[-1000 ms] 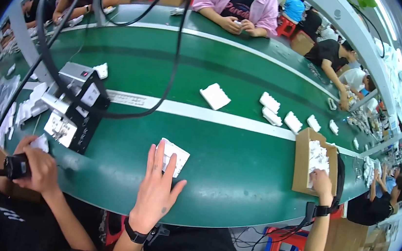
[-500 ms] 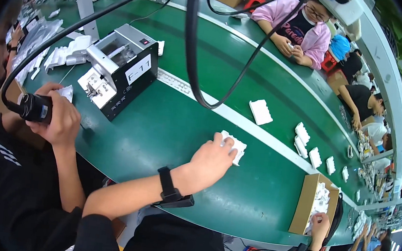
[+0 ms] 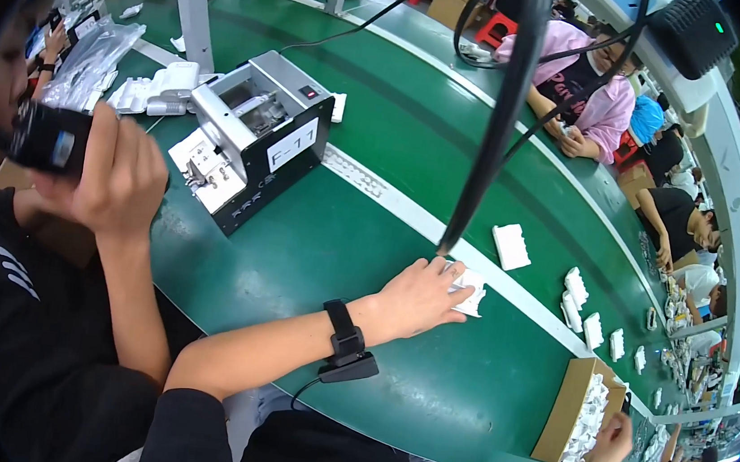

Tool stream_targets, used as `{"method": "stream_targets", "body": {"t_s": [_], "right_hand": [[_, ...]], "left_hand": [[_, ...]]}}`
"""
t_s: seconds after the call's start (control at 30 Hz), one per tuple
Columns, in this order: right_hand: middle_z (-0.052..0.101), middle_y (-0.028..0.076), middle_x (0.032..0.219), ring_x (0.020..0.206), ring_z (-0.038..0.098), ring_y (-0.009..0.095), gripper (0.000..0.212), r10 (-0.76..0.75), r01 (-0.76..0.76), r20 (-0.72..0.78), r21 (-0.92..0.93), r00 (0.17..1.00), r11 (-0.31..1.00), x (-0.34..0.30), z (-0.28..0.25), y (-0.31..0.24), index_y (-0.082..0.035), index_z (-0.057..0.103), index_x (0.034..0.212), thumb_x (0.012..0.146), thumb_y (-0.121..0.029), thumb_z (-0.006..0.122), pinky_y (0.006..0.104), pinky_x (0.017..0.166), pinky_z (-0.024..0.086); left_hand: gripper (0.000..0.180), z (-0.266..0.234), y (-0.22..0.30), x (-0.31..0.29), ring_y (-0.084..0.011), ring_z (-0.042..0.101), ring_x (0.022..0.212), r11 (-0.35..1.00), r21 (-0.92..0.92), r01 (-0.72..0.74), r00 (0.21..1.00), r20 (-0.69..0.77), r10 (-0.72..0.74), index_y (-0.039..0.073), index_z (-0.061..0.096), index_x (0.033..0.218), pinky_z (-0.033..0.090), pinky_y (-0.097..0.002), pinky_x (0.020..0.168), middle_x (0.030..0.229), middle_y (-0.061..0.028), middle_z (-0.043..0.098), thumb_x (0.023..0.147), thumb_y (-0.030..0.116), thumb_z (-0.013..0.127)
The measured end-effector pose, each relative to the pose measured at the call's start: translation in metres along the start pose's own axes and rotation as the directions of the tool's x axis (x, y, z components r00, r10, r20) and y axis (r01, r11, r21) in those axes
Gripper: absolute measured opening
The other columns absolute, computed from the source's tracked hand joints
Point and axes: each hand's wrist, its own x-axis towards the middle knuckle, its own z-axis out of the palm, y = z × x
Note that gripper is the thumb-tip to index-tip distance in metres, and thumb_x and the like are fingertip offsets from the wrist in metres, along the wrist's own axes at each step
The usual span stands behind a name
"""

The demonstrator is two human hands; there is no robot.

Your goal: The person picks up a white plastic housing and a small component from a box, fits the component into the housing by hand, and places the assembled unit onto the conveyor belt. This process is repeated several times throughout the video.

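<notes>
Right of centre in the frame, the left hand (image 3: 417,297) lies over a white plastic piece (image 3: 471,298) on the green tabletop (image 3: 292,286), fingers slightly spread across it, though whether they grip it cannot be told. At lower right, the right hand (image 3: 613,443) is at the right side of a cardboard box (image 3: 558,413) of small white parts (image 3: 586,421), fingers curled, and whether they pinch anything cannot be told. A black-and-silver machine (image 3: 283,154) stands at upper left, beside a co-worker's hand (image 3: 118,178) around a black device (image 3: 48,140).
</notes>
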Motion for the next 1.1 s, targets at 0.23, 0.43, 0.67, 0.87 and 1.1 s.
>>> {"method": "stream_targets", "body": {"t_s": [0.23,0.43,0.67,0.87,1.1], "right_hand": [[0.073,0.010,0.108,0.084,0.072,0.015,0.017,-0.313,0.172,0.184,0.535,0.932,0.827,-0.018,0.039,-0.231,0.002,0.069,0.117,0.106,0.001,0.057,0.0265,0.077,0.056],[0.068,0.018,0.101,0.087,0.071,0.034,0.025,-0.687,0.495,0.239,0.538,0.687,0.682,-0.002,0.078,-0.276,0.001,0.070,0.113,0.090,0.011,0.065,0.0404,0.077,0.056],[0.067,0.020,0.097,0.093,0.064,0.043,0.033,-0.622,0.528,0.503,0.334,0.600,0.781,0.027,0.108,-0.263,-0.002,0.063,0.119,0.088,0.006,0.068,0.0501,0.081,0.051],[0.070,0.014,0.087,0.075,0.069,0.029,0.011,-0.649,0.477,0.185,0.537,0.738,0.696,0.046,0.146,-0.284,-0.002,0.068,0.103,0.094,-0.006,0.073,0.0372,0.067,0.053],[0.070,0.015,0.099,0.086,0.070,0.032,0.013,-0.769,0.539,0.156,0.627,0.620,0.562,0.051,0.133,-0.327,0.001,0.070,0.107,0.095,-0.003,0.072,0.0385,0.075,0.056]], "left_hand": [[0.051,-0.007,-0.019,0.002,-0.0300,0.062,0.107,0.996,-0.043,-0.080,0.995,-0.064,0.077,0.018,0.062,0.145,0.050,-0.0438,0.092,0.127,-0.0161,0.060,0.105,0.050,0.060],[0.048,-0.007,-0.032,-0.003,-0.0292,0.061,0.104,0.990,-0.128,-0.063,0.998,-0.022,0.061,0.005,0.062,0.119,0.049,-0.0446,0.093,0.117,-0.0128,0.059,0.099,0.049,0.068],[0.044,0.003,-0.042,0.010,-0.0270,0.061,0.102,0.953,-0.130,-0.273,0.952,-0.177,0.249,0.009,0.063,0.109,0.048,-0.0433,0.089,0.109,-0.0096,0.059,0.096,0.051,0.070],[0.042,-0.003,-0.051,0.006,-0.0251,0.065,0.100,0.954,-0.127,-0.270,0.933,-0.278,0.227,0.013,0.068,0.111,0.049,-0.0420,0.083,0.104,-0.0060,0.062,0.089,0.046,0.079],[0.040,-0.007,-0.044,0.007,-0.0243,0.065,0.096,0.961,-0.179,-0.210,0.970,-0.159,0.183,0.012,0.070,0.110,0.049,-0.0400,0.082,0.103,-0.0045,0.064,0.088,0.043,0.081]]}}
